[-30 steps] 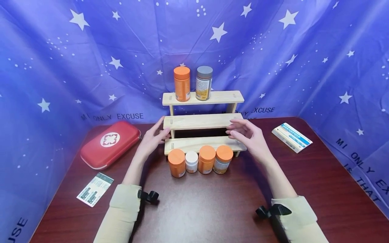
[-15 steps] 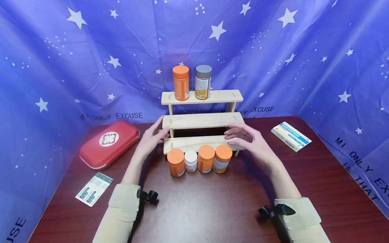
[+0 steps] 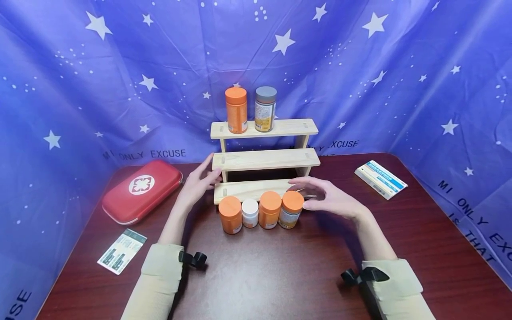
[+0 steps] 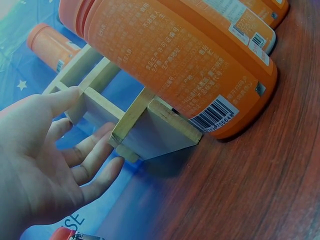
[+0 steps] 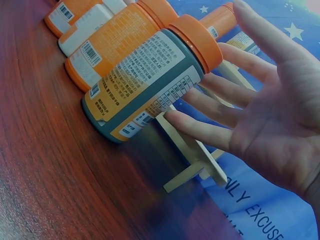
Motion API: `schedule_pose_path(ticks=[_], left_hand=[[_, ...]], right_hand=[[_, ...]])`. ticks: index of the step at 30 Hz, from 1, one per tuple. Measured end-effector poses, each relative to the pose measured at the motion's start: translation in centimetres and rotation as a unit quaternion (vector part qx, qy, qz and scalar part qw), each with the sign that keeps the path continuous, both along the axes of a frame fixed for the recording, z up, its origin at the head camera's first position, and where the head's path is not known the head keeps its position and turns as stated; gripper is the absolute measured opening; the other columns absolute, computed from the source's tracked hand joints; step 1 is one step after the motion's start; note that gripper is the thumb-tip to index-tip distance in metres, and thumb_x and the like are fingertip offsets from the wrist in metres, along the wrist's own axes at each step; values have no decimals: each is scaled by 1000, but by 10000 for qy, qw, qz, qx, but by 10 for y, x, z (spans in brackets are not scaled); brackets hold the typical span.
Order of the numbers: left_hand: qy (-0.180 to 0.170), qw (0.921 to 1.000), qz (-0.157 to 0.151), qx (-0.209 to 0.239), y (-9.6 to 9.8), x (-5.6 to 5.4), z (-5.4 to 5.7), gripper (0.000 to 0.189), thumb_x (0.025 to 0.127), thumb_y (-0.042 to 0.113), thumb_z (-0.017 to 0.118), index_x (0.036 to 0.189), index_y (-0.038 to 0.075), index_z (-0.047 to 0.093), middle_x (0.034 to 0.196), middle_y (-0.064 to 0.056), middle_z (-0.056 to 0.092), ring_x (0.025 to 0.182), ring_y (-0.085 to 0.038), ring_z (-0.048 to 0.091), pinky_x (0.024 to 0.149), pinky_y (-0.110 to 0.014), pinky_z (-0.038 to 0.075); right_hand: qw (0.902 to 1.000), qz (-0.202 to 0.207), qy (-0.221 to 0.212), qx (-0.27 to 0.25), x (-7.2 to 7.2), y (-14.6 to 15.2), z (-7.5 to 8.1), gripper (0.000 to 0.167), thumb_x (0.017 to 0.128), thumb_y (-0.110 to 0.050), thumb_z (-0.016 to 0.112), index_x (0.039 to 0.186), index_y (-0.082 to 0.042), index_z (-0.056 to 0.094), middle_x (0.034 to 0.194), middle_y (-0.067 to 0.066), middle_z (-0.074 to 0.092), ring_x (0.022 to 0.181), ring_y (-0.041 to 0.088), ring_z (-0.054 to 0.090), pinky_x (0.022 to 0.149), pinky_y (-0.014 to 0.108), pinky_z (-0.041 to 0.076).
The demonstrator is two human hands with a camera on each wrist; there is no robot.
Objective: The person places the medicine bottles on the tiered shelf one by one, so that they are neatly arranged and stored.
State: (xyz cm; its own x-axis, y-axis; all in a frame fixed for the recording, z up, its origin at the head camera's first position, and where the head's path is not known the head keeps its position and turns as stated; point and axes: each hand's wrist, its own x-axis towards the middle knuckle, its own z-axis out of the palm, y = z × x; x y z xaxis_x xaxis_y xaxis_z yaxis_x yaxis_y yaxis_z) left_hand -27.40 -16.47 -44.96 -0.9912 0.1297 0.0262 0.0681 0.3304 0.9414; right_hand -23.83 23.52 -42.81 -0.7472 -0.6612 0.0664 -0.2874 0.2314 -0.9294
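Observation:
A three-tier wooden shelf stands at the middle of the table. My left hand is at its left side, fingers loosely extended by the end of the tiers; whether they touch is hard to tell. In front of the shelf is a row of bottles: an orange bottle, a small white bottle, another orange bottle and a grey bottle with an orange lid. My right hand reaches around that grey bottle, fingers extended behind it and thumb apart from it in the right wrist view.
On the top tier stand an orange bottle and a grey-lidded bottle. A red first-aid case and a printed card lie at left. A blue-and-white box lies at right. A starry blue curtain surrounds the table.
My right hand has come down and forward from the shelf's right side to the rightmost bottle in the row. My left hand stays by the shelf's left end.

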Motion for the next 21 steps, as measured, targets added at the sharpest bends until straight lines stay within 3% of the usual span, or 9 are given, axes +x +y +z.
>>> schedule_pose_path(ticks=[3,12,21], left_hand=[[-6,10000,5,-2,0,0,0,68,104,46,59,162,41,25,121,-28,71,117,-38,69,101,-53,57],[-13,10000,12,62,-1,1,-1,68,104,45,59,163,39,25,120,-29,70,114,-36,69,101,-52,57],[-25,9999,5,112,-1,0,-2,68,104,44,59,162,40,25,121,-30,70,114,-38,69,100,-52,57]], right_hand=[[9999,31,-108,15,-1,0,-1,63,92,-4,72,150,-1,47,144,16,61,127,12,63,101,28,56],[9995,83,-131,290,-1,-5,-8,66,87,-10,82,147,-13,54,146,8,57,124,8,62,96,34,60],[9990,12,-234,369,-1,-8,-10,64,84,-11,85,142,-16,58,137,2,65,119,9,65,94,33,61]])
